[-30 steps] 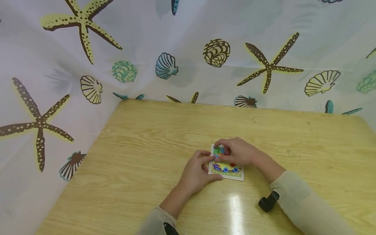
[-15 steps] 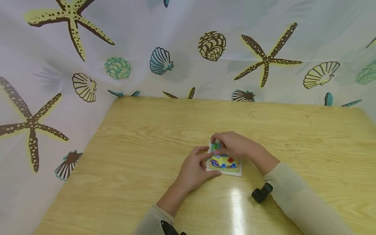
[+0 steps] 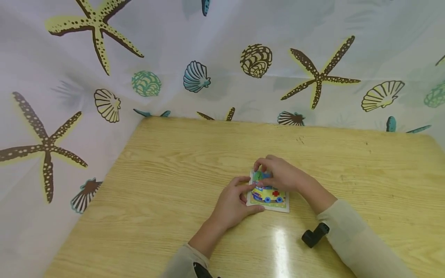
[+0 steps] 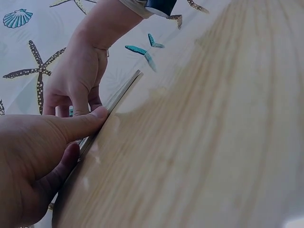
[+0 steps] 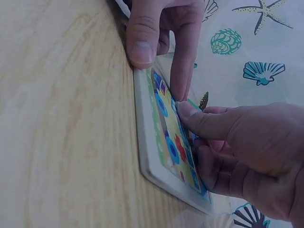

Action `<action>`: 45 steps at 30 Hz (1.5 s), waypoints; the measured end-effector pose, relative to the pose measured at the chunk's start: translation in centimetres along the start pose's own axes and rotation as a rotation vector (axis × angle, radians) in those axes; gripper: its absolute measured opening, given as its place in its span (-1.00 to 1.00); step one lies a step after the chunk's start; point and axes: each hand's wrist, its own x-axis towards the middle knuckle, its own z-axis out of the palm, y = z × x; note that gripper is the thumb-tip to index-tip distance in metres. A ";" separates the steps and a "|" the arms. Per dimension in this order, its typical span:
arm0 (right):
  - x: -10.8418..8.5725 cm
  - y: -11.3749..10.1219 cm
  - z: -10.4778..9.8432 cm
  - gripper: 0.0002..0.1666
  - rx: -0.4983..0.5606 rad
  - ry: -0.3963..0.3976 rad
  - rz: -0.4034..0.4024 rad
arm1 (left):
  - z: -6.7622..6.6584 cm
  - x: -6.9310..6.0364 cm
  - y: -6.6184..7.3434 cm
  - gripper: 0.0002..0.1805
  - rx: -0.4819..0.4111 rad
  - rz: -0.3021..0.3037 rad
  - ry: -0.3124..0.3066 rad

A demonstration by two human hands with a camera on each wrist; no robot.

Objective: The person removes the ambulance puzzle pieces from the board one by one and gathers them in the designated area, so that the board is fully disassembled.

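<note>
A small white-bordered jigsaw puzzle [image 3: 274, 206] with a cartoon ambulance lies flat on the table. My left hand [image 3: 231, 206] grips its left side, thumb along the near edge and index finger reaching onto the picture. My right hand [image 3: 281, 175] bends over the upper part, its thumb on the picture by the left index fingertip and a finger at the far edge. In the right wrist view, the right thumb [image 5: 190, 111] touches the picture surface, and the pale rim of the puzzle shows. Under the right hand, part of the picture is hidden.
The wood-grain table [image 3: 167, 185] extends around the puzzle. A white curtain [image 3: 222, 92] printed with starfish and shells stands along its back and left sides. A small black camera [image 3: 314, 235] is strapped at the right sleeve.
My right hand has shifted slightly on the upper part of the puzzle, showing more of the ambulance and red cross. The left hand keeps its grip. The head view dipped and came back.
</note>
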 end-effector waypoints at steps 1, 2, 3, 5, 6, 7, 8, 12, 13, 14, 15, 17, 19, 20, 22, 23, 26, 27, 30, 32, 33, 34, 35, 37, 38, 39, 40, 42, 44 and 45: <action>-0.2 0.2 0.1 -0.63 0.034 0.012 -0.003 | 0.0 0.0 0.0 -0.28 0.000 -0.002 0.000; -0.3 0.3 0.1 -0.65 0.077 0.023 -0.002 | 0.1 0.1 0.0 -0.28 -0.002 -0.001 0.001; -0.4 0.4 0.1 -0.68 0.129 0.031 0.003 | 0.1 0.1 0.0 -0.27 -0.003 -0.001 0.001; -0.7 0.8 0.3 -0.77 0.217 0.049 0.010 | 0.1 0.1 -0.1 -0.27 0.000 0.002 0.003; -0.8 0.9 0.3 -0.81 0.251 0.059 0.015 | 0.1 0.1 -0.1 -0.27 0.001 0.007 0.005; -0.9 1.0 0.3 -0.84 0.278 0.070 0.017 | 0.0 0.1 -0.2 -0.27 0.004 0.005 0.004; -1.0 1.1 0.4 -0.87 0.303 0.082 0.022 | 0.0 0.2 -0.2 -0.27 0.006 0.009 0.002; -1.3 1.5 0.3 -0.89 0.335 0.120 0.003 | 0.0 0.4 -0.3 -0.28 0.012 0.020 -0.001; -1.3 1.5 0.3 -0.87 0.348 0.126 -0.001 | 0.0 0.4 -0.3 -0.28 0.013 0.020 -0.002; -1.4 1.5 0.3 -0.86 0.363 0.131 -0.005 | 0.0 0.5 -0.3 -0.28 0.012 0.023 -0.003; -1.4 1.6 0.3 -0.85 0.383 0.134 -0.006 | 0.0 0.5 -0.3 -0.28 0.012 0.022 -0.003; -1.5 1.7 0.6 -0.82 0.430 0.137 0.002 | 0.0 0.5 -0.3 -0.28 0.013 0.022 -0.001; -1.7 2.0 0.9 -0.79 0.474 0.141 0.010 | 0.0 0.4 -0.3 -0.28 0.012 0.018 0.001; -1.8 2.1 1.0 -0.78 0.489 0.143 0.021 | 0.1 0.4 -0.3 -0.28 0.011 0.013 0.001; -2.2 2.2 0.9 -0.76 0.522 0.153 0.054 | 0.1 0.3 -0.3 -0.29 0.008 0.006 0.004; -2.4 2.3 0.8 -0.75 0.536 0.161 0.074 | 0.1 0.3 -0.3 -0.29 0.006 0.002 0.005; -3.1 2.6 0.1 -0.74 0.598 0.189 0.146 | 0.2 0.4 -0.3 -0.28 0.002 -0.010 0.007; -3.3 2.8 -0.1 -0.73 0.630 0.195 0.164 | 0.2 0.4 -0.3 -0.28 0.002 -0.012 0.009; -3.8 3.1 -0.8 -0.70 0.713 0.200 0.213 | 0.2 0.4 -0.3 -0.27 0.000 -0.018 0.020; -4.2 3.2 -1.2 -0.68 0.766 0.194 0.238 | 0.1 0.4 -0.2 -0.27 0.000 -0.022 0.026; -4.3 3.3 -1.4 -0.67 0.787 0.192 0.257 | 0.0 0.4 -0.2 -0.27 -0.003 -0.025 0.031; -4.4 3.4 -1.5 -0.66 0.798 0.191 0.276 | 0.0 0.4 -0.2 -0.27 -0.007 -0.028 0.036; -4.5 3.4 -1.6 -0.65 0.806 0.191 0.293 | 0.0 0.4 -0.2 -0.27 -0.011 -0.033 0.039; -4.7 3.6 -1.8 -0.63 0.820 0.188 0.323 | -0.1 0.4 -0.1 -0.26 -0.019 -0.048 0.041; -4.9 3.7 -1.9 -0.63 0.820 0.186 0.335 | -0.1 0.3 -0.1 -0.26 -0.023 -0.054 0.041; -5.0 3.7 -2.0 -0.63 0.822 0.182 0.348 | 0.0 0.3 -0.1 -0.26 -0.029 -0.059 0.041; -5.1 3.8 -2.1 -0.63 0.827 0.177 0.351 | 0.0 0.3 -0.1 -0.26 -0.035 -0.061 0.041; -5.3 4.1 -2.2 -0.65 0.828 0.171 0.369 | 0.1 0.3 -0.1 -0.26 -0.040 -0.065 0.040; -5.6 4.4 -2.4 -0.67 0.818 0.165 0.382 | 0.1 0.3 -0.1 -0.26 -0.040 -0.063 0.042; -5.7 4.6 -2.6 -0.68 0.812 0.162 0.390 | 0.2 0.3 0.0 -0.26 -0.039 -0.062 0.043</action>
